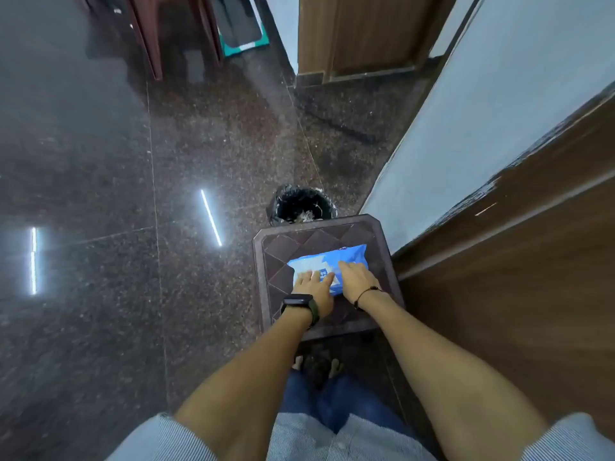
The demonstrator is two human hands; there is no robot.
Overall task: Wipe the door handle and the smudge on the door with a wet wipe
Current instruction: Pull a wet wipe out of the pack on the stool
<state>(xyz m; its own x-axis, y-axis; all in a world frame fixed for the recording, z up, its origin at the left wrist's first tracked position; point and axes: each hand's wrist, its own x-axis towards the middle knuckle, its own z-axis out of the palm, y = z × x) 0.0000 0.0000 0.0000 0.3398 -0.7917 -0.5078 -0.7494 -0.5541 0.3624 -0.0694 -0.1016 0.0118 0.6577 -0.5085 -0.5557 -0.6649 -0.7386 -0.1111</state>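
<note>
Dark stool [382, 257] by the wall is carrying the blue wipes pack [346, 257], left hand [314, 286] and right hand [357, 277] lying spread flat on its near edge.

This looks like an indoor hallway or room of a home or small office. A polished dark granite floor [100, 161] reflects tube lights at 9 o'clock. A wooden door [532, 261] and pale wall [482, 111] run along 3 o'clock, another wooden door [366, 34] stands at 12 o'clock. A bin lined with a black bag [301, 206] sits beyond a brown plastic stool [276, 254], and dark red furniture legs [146, 38] show at 11 o'clock.
</note>
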